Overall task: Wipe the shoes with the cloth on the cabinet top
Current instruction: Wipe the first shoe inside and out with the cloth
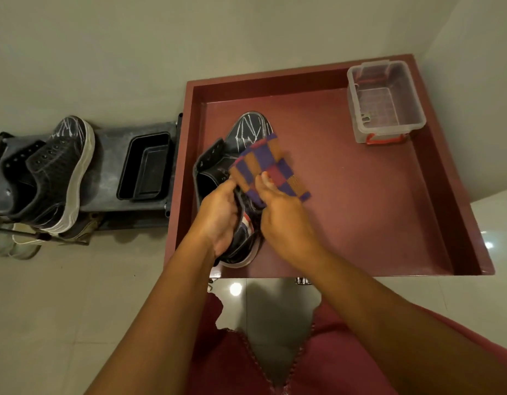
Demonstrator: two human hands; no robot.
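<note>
Head view: left hand (219, 216) grips shoe (248, 129), right hand (283, 216) pinches cloth (263, 163) hiding its side.

Dim warm indoor light, bright glare spots on the glossy floor tiles (235, 288), soft shadow under the forearms, slight motion blur on the cloth (268, 166), wide-angle bending at edges

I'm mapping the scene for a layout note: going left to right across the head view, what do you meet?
Black shoe on the rack → black tray → shoe being wiped, held by the left hand → checked cloth → clear plastic box.
</note>
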